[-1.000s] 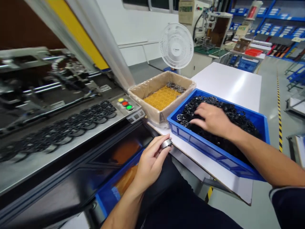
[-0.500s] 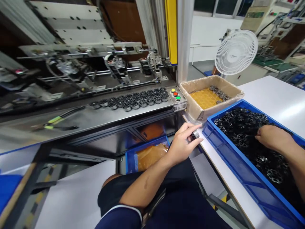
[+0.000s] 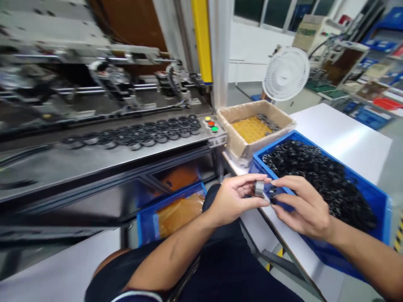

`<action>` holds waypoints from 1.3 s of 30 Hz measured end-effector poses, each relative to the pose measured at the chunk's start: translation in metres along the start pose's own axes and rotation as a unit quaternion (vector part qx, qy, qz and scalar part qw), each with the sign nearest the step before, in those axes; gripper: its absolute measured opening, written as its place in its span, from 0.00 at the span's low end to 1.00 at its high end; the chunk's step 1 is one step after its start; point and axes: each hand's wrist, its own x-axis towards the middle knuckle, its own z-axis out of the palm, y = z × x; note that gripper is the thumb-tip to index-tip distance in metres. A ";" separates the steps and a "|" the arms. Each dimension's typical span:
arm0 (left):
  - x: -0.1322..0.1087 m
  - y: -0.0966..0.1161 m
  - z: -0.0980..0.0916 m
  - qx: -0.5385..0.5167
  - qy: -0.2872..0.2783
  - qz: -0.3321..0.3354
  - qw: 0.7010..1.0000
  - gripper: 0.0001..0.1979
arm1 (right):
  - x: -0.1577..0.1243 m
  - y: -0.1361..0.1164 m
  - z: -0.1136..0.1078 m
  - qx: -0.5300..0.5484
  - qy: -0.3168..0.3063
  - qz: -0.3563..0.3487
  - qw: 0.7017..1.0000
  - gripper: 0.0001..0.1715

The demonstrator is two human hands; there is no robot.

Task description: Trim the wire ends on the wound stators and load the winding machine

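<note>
The left hand grips a metal ring, the right hand a black part beside it, seemingly unjoined. Rowed pieces on the surface look done; the bin looks well stocked.

one camera sits on the person's head over there, facing forward and down across the dark-clothed lap, close above the bare left hand and bare right hand, the round white fan well beyond.
</note>
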 end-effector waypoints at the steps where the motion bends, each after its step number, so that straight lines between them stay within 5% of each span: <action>1: 0.001 0.000 0.003 -0.007 0.003 0.001 1.000 0.28 | -0.001 0.000 0.002 0.008 0.014 -0.002 1.000 0.09; 13: -0.001 0.003 0.008 0.078 0.019 0.004 0.997 0.26 | -0.009 0.009 0.009 0.015 0.058 0.015 0.998 0.22; 39: -0.005 0.002 0.003 0.068 -0.003 -0.045 0.997 0.25 | -0.013 0.019 0.005 -0.013 0.012 -0.036 0.999 0.19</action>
